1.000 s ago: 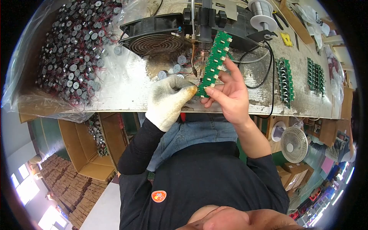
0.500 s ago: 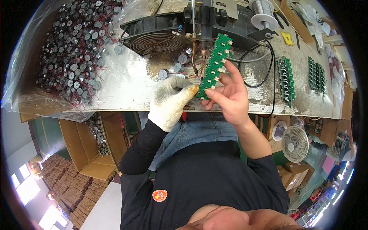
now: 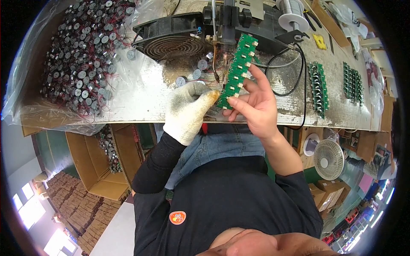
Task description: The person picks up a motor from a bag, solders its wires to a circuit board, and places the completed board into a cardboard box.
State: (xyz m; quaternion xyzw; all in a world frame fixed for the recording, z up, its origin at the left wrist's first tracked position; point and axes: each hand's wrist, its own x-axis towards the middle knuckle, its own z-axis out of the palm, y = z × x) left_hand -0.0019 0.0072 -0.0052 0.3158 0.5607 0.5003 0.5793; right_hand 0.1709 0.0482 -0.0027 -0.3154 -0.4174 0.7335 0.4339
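Observation:
My right hand [image 3: 258,104] is bare and grips a long green circuit board strip [image 3: 238,70] near its lower end, thumb in front and fingers behind. The strip stands tilted, its top leaning right, with several small white connectors along its right edge. My left hand [image 3: 188,106], in a white glove stained brown at the thumb, is closed in a pinch against the strip's lower left edge. What lies in that pinch is hidden. Just left of the strip, a thin soldering tip [image 3: 217,77] points down from a stand. Small round metal motors [image 3: 181,81] with red wires lie beyond the glove.
A large heap of wired motors [image 3: 81,64] fills a plastic-lined area at left. A black fan [image 3: 175,45] and a solder wire spool [image 3: 292,15] stand at the back. More green boards [image 3: 318,89] lie at right, past a black cable [image 3: 305,89]. A cardboard box [image 3: 96,166] sits below the table.
Both hands and the circuit board strip have shifted very slightly left and away from me. The grip on the strip looks the same.

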